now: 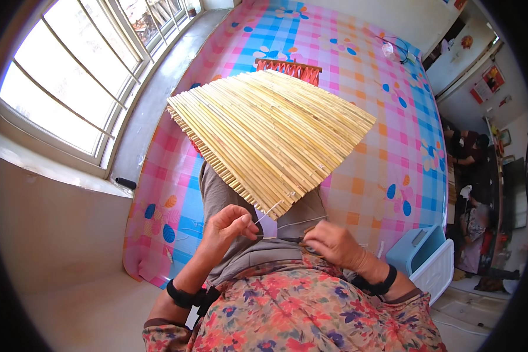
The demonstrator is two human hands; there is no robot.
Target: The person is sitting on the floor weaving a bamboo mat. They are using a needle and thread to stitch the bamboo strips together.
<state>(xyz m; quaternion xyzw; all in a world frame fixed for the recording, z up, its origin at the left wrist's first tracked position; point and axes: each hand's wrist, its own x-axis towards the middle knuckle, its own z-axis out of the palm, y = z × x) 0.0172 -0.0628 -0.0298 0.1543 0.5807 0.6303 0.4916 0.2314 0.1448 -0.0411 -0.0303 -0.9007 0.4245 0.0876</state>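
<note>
"How far along is the stick mat [270, 135] at the frame's centre?"

"Its sticks look joined side by side; the white cord [268, 212] at its lower corner seems unfinished."

"And the hands?"

"Lower centre: the left hand [232, 226] pinches the cord; the right hand [336, 243] is closed around apparent scissors [292, 239]."

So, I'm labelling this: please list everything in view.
Panel: one, yellow cane, centre.
Thread: count unclear, white, panel's near corner.
Scissors: one, dark, beside thread.
Cover: one, pink-blue-orange check, beneath.
Lattice: one, red, behind panel.
Tub: one, blue, right.
Lid: one, white, by tub.
Cable: one, dark, upper right.
Window: one, white, left.
Cylinder: one, black, near window.
People: two, dark and patterned clothes, right.
Trousers: one pair, grey, under panel.
Shirt: one, floral red, bottom.
Wristbands: two, black, on wrists.
Left hand: one, bare, on thread.
Right hand: one, bare, holding scissors.
</note>
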